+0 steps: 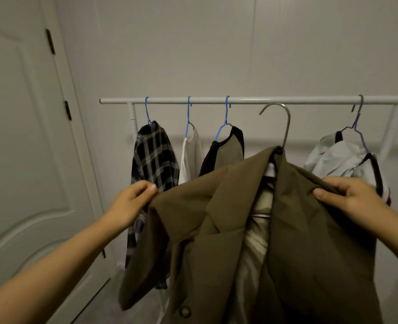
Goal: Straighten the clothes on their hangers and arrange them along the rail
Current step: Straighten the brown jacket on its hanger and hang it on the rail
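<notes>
Both hands pinch the blazer (240, 218) at its shoulders, left hand (132, 204) and right hand (354, 197) each clamped on cloth. It's off the rail (251, 100), and its hook (279, 122) hangs free just below. Tilt it and the blazer could slide off; a misjudged lift misses the gap beyond.

**White rail with four garments hung**

A white rail (251, 100) runs across in front of the wall, on white uprights. Four hangers hook over it. From the left: a plaid shirt (154, 157) on a blue hanger, a cream top (191, 157) on a blue hanger, a tan-and-black garment (226, 152) on a blue hanger, and, well apart at the right, a white shirt (338, 157) on a purple hanger (359, 122).
</notes>
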